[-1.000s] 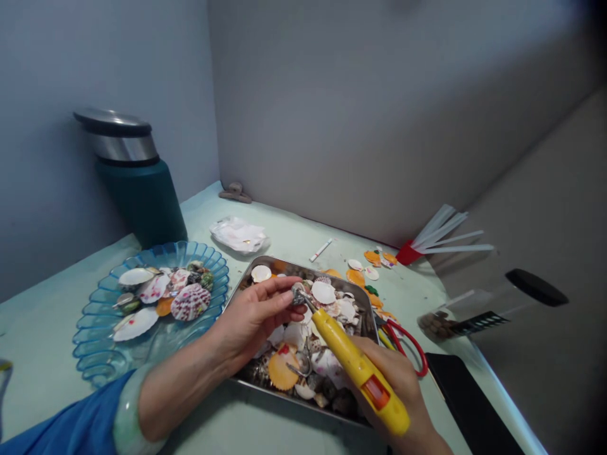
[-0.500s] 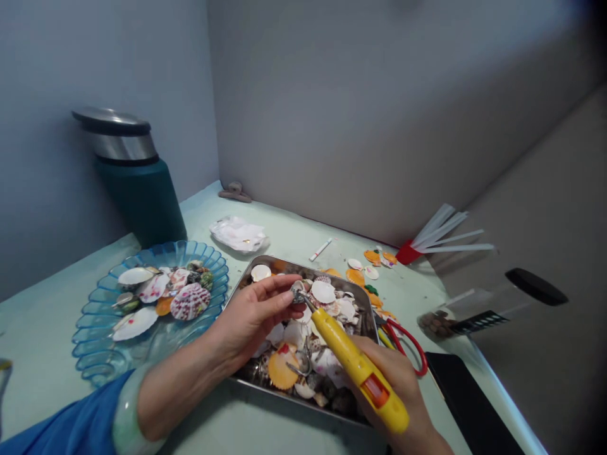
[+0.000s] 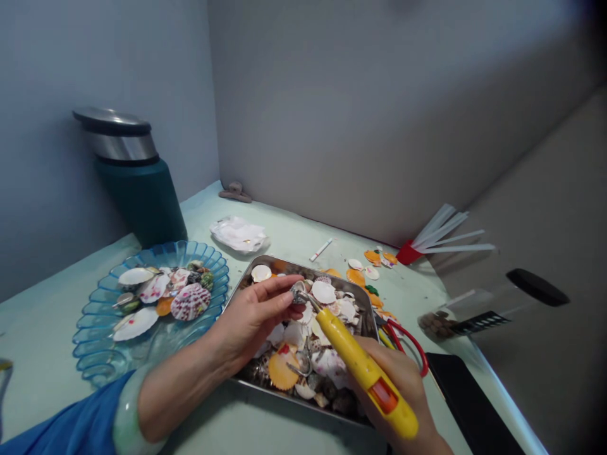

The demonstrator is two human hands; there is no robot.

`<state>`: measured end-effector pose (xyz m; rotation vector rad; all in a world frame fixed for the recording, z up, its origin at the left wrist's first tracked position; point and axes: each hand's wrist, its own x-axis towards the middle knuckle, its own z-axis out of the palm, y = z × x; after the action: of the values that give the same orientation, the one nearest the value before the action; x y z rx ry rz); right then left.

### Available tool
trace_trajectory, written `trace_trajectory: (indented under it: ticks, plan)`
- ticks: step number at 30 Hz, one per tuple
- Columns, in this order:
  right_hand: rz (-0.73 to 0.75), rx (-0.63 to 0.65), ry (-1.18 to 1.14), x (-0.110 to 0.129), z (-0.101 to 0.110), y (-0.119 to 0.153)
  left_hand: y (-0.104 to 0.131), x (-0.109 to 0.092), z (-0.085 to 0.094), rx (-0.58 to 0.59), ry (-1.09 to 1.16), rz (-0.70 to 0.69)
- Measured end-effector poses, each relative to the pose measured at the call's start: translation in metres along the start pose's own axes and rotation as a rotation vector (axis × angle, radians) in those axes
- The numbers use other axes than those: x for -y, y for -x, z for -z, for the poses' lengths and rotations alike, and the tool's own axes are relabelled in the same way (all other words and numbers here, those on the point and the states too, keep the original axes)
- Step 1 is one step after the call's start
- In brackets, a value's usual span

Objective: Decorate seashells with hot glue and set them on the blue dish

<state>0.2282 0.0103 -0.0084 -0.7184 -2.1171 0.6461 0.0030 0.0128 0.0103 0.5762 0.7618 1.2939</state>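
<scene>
Over the metal tray (image 3: 241, 272) of mixed shells, my left hand (image 3: 258, 309) pinches a small grey shell (image 3: 298, 292) between thumb and fingers. My right hand (image 3: 396, 373) is wrapped round a yellow glue gun (image 3: 353, 351) with a red switch. Its metal nozzle points at the small shell, at or very near its edge; contact cannot be made out. Below the hands, an orange scallop shell (image 3: 283, 370) lies in the tray among white and spotted shells. The fingers round the gun's far side are hidden.
Left stands a blue scalloped plate (image 3: 90, 335) with shells, behind it a teal bottle (image 3: 147, 202). Right lie red-handled scissors (image 3: 410, 344), a black phone (image 3: 469, 398), a clear jar (image 3: 469, 316) and a red cup (image 3: 408, 253) of translucent sticks. A white packet (image 3: 239, 234) lies behind the tray.
My right hand and the glue gun have shifted slightly down and to the right, the nozzle drawing back a little. The left hand and its shell are nearly still.
</scene>
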Motion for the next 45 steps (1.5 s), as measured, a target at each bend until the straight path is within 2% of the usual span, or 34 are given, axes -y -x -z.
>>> trace_trajectory:
  ticks: [19,28,45]
  plan:
    - [-0.009,-0.009,-0.017,0.0065,-0.0018,-0.0063,0.0042,-0.0009,-0.0009,0.009,-0.066,-0.001]
    - [-0.103,0.043,0.005,0.0041,0.0000,-0.0032,0.0039,0.0005,0.0001,-0.007,-0.082,0.009]
    - [-0.074,0.022,-0.024,0.0039,-0.0015,-0.0030,0.0041,0.0001,-0.0011,0.014,-0.057,-0.013]
